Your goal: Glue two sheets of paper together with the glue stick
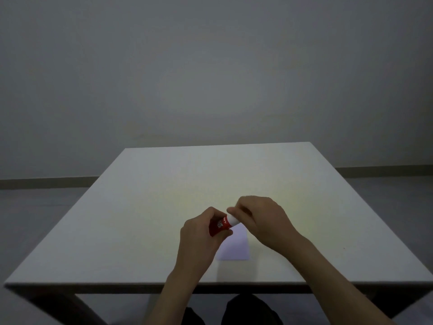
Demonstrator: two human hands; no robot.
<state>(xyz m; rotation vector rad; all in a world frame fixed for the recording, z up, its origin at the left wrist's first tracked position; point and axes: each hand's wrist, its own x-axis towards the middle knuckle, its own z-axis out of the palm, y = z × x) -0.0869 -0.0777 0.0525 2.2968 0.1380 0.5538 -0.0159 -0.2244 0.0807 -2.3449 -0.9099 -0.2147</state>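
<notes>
A red glue stick with a white cap is held above the table between both hands. My left hand wraps the red body. My right hand pinches the white cap end with its fingertips. Under the hands a small pale lilac sheet of paper lies flat on the white table, partly hidden by my left hand. Only one sheet can be made out; I cannot tell whether another lies under it.
The table's near edge runs across the bottom of the view, with dark-clothed knees below it. A plain grey wall and floor lie beyond the far edge.
</notes>
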